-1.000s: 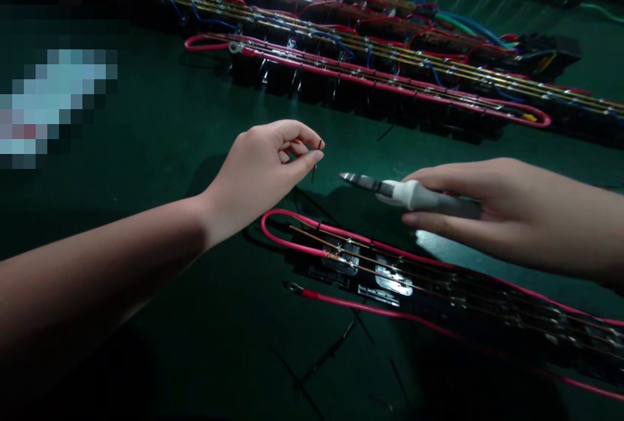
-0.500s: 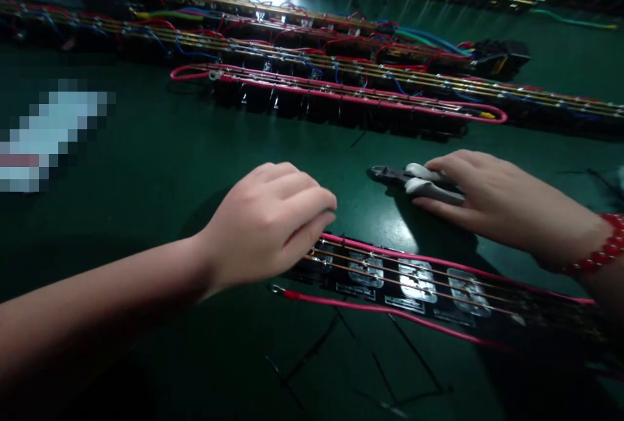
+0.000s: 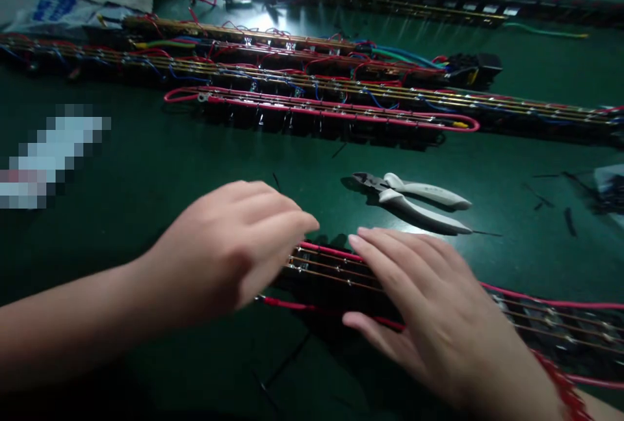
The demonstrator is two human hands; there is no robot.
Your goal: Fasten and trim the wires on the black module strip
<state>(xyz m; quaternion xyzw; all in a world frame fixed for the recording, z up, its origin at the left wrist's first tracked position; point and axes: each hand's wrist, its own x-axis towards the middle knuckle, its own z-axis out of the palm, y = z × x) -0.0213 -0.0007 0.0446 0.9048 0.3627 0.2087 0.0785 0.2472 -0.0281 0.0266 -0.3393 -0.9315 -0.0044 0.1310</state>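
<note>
Over the left end of the near wired strip (image 3: 336, 271), my left hand (image 3: 229, 239) is curled, its fingers and thumb close together; whatever they grip is hidden. My right hand (image 3: 429, 304) spreads over the same strip, thumb apart from the fingers, holding nothing. A red cable (image 3: 287, 305) with a metal ring end runs along the strip's near side and passes beneath my right hand. Just beyond my right hand, pliers (image 3: 390, 190) with white handles lie on the green table (image 3: 146, 167), handles spread.
Several long wired strips (image 3: 273, 73) cross the far side, one edged by a looped red cable (image 3: 468, 123). A plastic bag (image 3: 53, 12) lies at the back left. Black tie scraps (image 3: 569, 221) lie at the right, and a blurred pale patch (image 3: 58, 148) at the left.
My right hand has let go of the pliers and moved left and nearer, over the strip. The pliers stay on the table. The view has shifted slightly.
</note>
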